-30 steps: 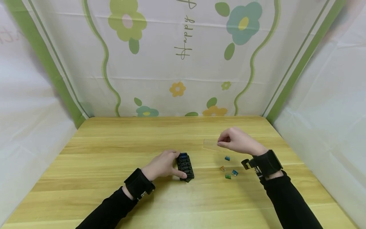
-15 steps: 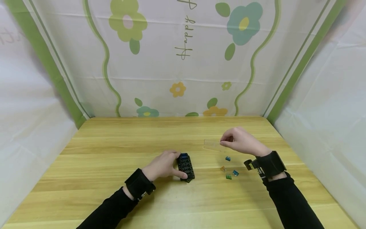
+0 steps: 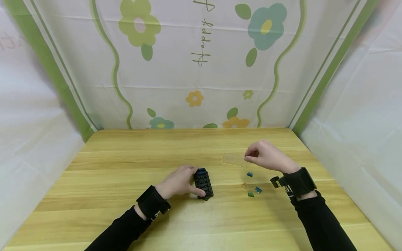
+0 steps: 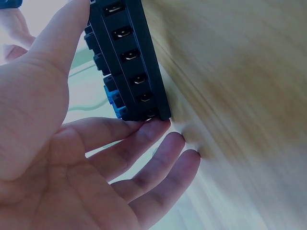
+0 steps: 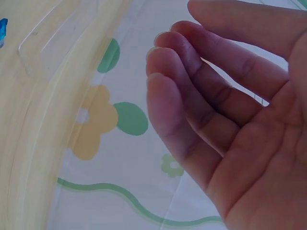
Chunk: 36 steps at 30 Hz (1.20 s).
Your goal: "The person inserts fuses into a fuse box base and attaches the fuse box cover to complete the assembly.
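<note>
Wooden worktop: left hand grips a black block; loosely curled, empty right hand hovers near a clear sheet.

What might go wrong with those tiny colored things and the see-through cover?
The green fuse, orange fuse and two blue fuses lie loose on the table, so the right hand might knock one away.
The clear cover barely shows against the wood, so that hand might bump it by accident.
The black fuse block might slide if the left hand loosens its grip.
</note>
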### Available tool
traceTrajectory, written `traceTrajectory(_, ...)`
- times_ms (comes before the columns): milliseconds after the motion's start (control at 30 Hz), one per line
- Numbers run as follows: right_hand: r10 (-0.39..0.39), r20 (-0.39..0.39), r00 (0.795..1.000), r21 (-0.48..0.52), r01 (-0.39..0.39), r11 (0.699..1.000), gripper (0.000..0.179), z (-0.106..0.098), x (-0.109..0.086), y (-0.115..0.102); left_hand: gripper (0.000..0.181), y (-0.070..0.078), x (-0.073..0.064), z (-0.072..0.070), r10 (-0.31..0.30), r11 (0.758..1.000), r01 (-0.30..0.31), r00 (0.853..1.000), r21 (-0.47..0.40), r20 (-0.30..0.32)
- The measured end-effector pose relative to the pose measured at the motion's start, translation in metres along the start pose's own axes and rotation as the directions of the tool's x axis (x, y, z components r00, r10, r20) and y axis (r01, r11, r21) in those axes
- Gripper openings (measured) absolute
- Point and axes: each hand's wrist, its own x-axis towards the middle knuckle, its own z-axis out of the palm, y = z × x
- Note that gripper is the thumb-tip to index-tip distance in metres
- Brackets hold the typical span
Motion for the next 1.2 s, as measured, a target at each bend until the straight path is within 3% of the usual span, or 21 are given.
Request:
traceTrajectory(700,-0.001,0.018,1.000,-0.129,0.003,0.992,0.007,0.024,-0.007,0.008,0.100,0.002,0.000,0.000,-0.024,1.000,0.024,1.000,-0.010,0.011)
traceTrajectory(1200,0.004,0.020,1.000,-0.151,-0.001,0.989,0.005,0.034,-0.010,0.017,0.099,0.000,0.000,0.002,-0.013,1.000,0.013,1.000,-0.004,0.000)
